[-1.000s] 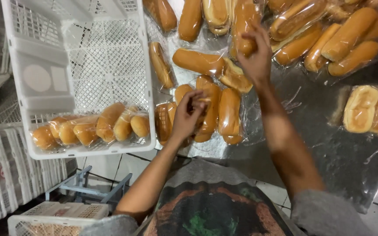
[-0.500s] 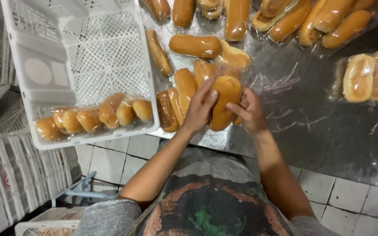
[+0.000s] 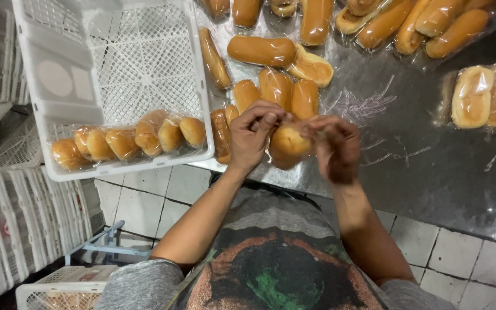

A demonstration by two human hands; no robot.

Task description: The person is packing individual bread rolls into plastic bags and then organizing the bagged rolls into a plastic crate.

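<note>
Golden-brown rolls (image 3: 287, 143) in clear wrap, white lattice crate (image 3: 116, 51), dull grey steel table (image 3: 431, 172), white floor tiles (image 3: 466, 252)

Glossy plastic wrap (image 3: 285, 150), white plastic crate (image 3: 121, 63), dull metal table (image 3: 431, 166).

Even indoor light from overhead falls on a dull steel table (image 3: 431, 172), which returns soft grey sheen rather than hard glare, while clear wrappers on the bread rolls (image 3: 259, 50) carry small white highlights. The white crate (image 3: 116, 69) is the brightest area, close to washed out, and the floor at lower left sinks into shadow. Focus is fair at centre, though the left hand (image 3: 254, 135) and right hand (image 3: 334, 146) show slight motion blur, and the wide lens bends lines at the frame edges.
</note>
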